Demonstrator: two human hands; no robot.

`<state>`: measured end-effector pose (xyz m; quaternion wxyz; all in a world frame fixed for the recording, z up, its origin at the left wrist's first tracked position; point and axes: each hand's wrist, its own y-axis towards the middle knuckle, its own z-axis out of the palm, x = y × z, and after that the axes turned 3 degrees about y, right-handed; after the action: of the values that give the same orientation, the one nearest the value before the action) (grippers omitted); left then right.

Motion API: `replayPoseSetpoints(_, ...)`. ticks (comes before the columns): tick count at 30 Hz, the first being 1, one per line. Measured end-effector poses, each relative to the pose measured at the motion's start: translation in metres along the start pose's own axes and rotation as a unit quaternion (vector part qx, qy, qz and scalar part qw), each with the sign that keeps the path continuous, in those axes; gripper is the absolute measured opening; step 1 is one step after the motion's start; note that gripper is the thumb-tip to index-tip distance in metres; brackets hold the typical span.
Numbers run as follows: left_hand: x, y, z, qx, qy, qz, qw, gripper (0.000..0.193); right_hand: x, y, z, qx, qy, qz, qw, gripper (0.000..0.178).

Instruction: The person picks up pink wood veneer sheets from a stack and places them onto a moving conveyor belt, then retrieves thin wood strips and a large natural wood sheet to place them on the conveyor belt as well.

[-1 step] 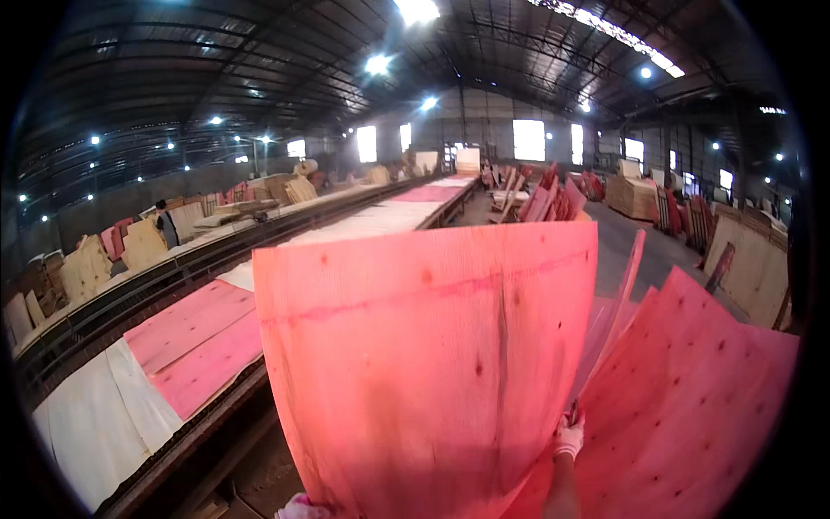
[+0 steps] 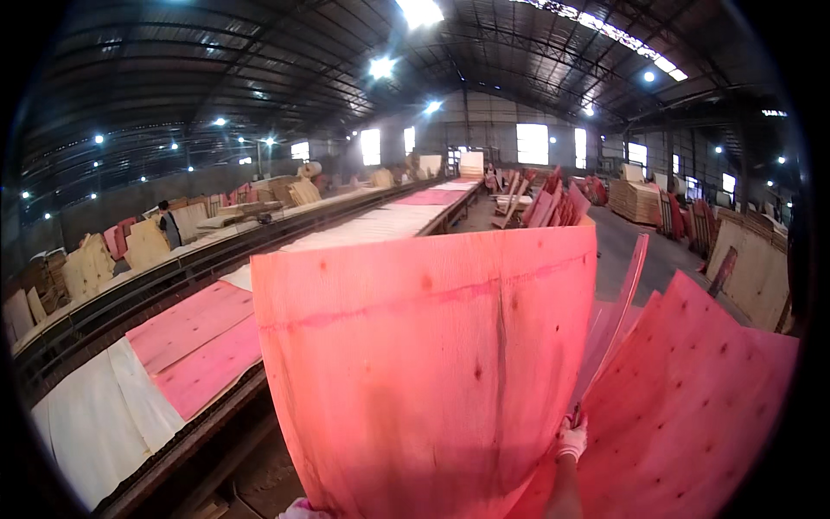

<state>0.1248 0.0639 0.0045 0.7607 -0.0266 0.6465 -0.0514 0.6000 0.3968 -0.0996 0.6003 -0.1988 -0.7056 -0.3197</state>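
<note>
Presently, the view runs left to right as follows.

1. Far left, at 9 o'clock: a person (image 2: 169,223) stands among pale leaning boards (image 2: 145,244) beside the wall.
2. Left of centre: a long conveyor (image 2: 130,311) runs from 7 o'clock up toward 12 o'clock. Flat on it lie a pale sheet (image 2: 95,419) at 7 o'clock and, just beside it and overlapping its upper edge, pink sheets (image 2: 194,342). Further pale and pink sheets lie along the line toward the far end.
3. Centre: a large pink veneer sheet (image 2: 424,372) is held upright in front of the camera, slightly bowed, with a dark vertical crack down its middle. It fills the frame from 6 o'clock to just above centre.
4. Left hand (image 2: 303,510): gloved, only its top shows at the lower edge, at 6 o'clock, touching the veneer's bottom left corner. Finger state: cannot be told.
5. Right hand (image 2: 571,437): gloved, at 5 o'clock, fingers closed on the veneer's right edge.
6. Right: a stack (image 2: 692,415) of pink sheets leans at 4 o'clock, just behind the right hand, with one thin sheet edge rising between stack and veneer.
7. Far right, at 3 o'clock: pale panels (image 2: 756,272) lean near the wall.
</note>
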Motion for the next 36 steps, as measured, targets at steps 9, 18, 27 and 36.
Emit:
replayPoseSetpoints(9,0.075,-0.081,-0.098,-0.116,-0.118,0.004,0.986,0.04,0.02,-0.074,0.092,0.118,-0.055,-0.045,0.99,0.026)
replayPoseSetpoints(18,0.141,-0.284,-0.193,-0.214,-0.168,0.17,0.947,0.042,0.316,-0.388,0.194,0.54,0.225,-0.061,0.809,0.024)
replayPoseSetpoints(27,0.095,-0.508,-0.325,-0.444,-0.328,0.315,0.772,0.048,0.619,-0.93,0.345,0.735,0.081,-0.502,0.448,0.03)
replayPoseSetpoints(36,-0.151,-0.629,-0.589,-0.574,-0.136,0.527,0.612,0.038,0.604,-0.986,0.363,0.735,0.444,-0.197,0.474,0.028)
